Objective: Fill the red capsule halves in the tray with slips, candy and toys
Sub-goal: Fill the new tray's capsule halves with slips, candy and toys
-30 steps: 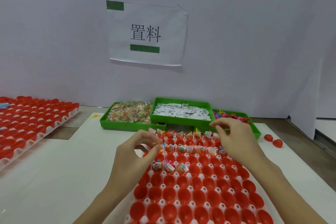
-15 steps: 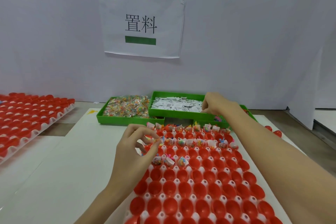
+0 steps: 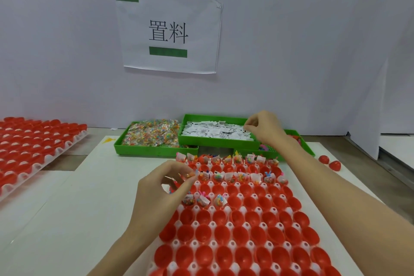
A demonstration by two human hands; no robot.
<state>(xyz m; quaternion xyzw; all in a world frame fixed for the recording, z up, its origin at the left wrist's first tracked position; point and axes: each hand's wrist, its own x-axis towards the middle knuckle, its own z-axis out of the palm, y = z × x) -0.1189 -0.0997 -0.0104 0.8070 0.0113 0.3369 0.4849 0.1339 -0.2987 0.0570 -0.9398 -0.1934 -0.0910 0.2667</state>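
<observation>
A white tray (image 3: 195,226) of red capsule halves (image 3: 226,236) lies in front of me; its two far rows and part of the third hold slips, candy and toys. My left hand (image 3: 161,192) hovers at the tray's left edge and pinches small colourful pieces between thumb and fingertips. My right hand (image 3: 264,127) reaches over the green bin of white slips (image 3: 215,131), fingers curled down pinching a slip at the pile's right side. To the left is a green bin of wrapped candy (image 3: 152,135). The green toy bin (image 3: 298,141) is mostly hidden behind my right arm.
A second tray of red capsule halves (image 3: 33,148) lies at the far left. Two loose red halves (image 3: 329,161) sit on the white sheet at right. A white wall with a paper sign (image 3: 170,31) stands right behind the bins.
My right hand moved from above the tray's far rows back to the slip bin and now pinches among the slips. My left hand stayed at the tray's left edge.
</observation>
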